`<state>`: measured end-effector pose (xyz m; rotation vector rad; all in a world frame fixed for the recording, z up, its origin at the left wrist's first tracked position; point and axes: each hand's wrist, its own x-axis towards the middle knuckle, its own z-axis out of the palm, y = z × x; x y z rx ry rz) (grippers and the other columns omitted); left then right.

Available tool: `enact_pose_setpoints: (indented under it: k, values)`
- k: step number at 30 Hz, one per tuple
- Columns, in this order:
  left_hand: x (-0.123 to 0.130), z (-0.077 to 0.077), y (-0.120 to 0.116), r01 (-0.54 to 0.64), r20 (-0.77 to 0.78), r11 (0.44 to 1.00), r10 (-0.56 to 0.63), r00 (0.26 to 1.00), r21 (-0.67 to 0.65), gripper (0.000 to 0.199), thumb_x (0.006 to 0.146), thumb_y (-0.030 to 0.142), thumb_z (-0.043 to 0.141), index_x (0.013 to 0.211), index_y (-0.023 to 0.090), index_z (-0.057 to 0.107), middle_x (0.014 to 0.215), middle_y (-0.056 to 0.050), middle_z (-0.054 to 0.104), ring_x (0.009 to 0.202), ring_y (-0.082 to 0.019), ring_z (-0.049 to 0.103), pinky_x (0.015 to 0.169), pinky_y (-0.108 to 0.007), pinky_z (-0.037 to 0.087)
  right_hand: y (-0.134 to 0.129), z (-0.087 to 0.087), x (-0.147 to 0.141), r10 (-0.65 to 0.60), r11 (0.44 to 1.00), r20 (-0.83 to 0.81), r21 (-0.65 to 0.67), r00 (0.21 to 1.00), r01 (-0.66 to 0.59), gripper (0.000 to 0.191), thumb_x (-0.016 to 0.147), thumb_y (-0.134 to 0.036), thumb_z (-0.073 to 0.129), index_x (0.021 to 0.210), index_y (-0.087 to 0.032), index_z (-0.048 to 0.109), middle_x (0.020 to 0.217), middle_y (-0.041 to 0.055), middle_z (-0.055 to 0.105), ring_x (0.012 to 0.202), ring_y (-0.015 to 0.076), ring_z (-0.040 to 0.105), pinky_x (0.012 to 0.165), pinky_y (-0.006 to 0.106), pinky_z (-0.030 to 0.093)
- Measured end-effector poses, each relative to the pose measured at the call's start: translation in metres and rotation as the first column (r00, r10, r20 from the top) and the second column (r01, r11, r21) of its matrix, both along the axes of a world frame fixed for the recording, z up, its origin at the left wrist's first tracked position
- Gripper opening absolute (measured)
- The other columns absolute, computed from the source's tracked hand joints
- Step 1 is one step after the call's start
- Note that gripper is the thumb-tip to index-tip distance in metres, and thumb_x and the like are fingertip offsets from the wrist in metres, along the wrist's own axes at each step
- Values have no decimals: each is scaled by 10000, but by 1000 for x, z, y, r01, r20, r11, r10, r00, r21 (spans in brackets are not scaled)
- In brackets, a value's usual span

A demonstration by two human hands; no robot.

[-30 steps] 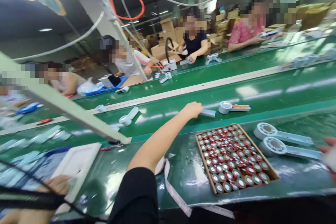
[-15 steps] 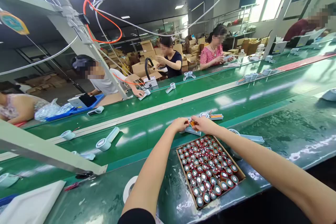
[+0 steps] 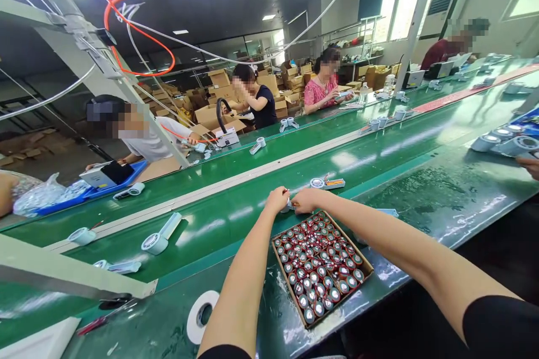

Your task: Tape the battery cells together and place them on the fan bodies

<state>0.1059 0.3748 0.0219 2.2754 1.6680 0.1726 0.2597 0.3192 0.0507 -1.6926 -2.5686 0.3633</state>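
Observation:
My left hand [image 3: 278,200] is closed, fingertips pinched at a pale blue plastic housing [image 3: 288,207] that lies low over the near edge of the green belt. My right hand [image 3: 307,200] meets it from the other side, fingers curled over the housing. What the right fingers pinch is too hidden to make out. Just below both hands stands a cardboard box [image 3: 304,323] packed with upright round cylinders [image 3: 314,276] with red and dark wires. Beyond my right hand rests another housing [image 3: 328,182], with an orange piece in its handle.
More pale blue housings [image 3: 156,241] lie along the green conveyor belt [image 3: 236,230]. A white tape roll [image 3: 201,317] sits left of the box. A metal post [image 3: 76,269] crosses the left side. Co-workers sit across the belt; another person's hand [image 3: 529,165] shows at far right.
The view has swung right, so the scene sits further left. The orange piece between my fingers no longer shows, and my right fingers are curled lower over the housing.

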Motion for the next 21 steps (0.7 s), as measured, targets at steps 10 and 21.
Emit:
enact_pose_setpoints:
  k: [10, 21]
  values:
    - [-142, -17, -135, -172, 172, 976, 148, 974, 134, 540, 986, 463, 541, 1487, 272, 476, 1379, -61, 663, 1236, -233, 643, 1083, -398, 496, -206, -44, 135, 15, 960, -515, 247, 857, 132, 296, 1046, -369, 530, 1276, -268, 687, 1302, 76, 709, 1206, 263, 664, 1048, 414, 536]
    - [-239, -33, -318, 42, -110, 863, 16, 994, 503, 271, 978, 374, 571, 1138, 167, 642, 1125, -141, 719, 1302, -347, 561, 1057, -550, 520, -315, -80, 132, -281, 862, -770, 60, 572, 503, 184, 977, -351, 646, 1148, -345, 714, 1248, 61, 713, 1056, 286, 711, 927, 428, 583]
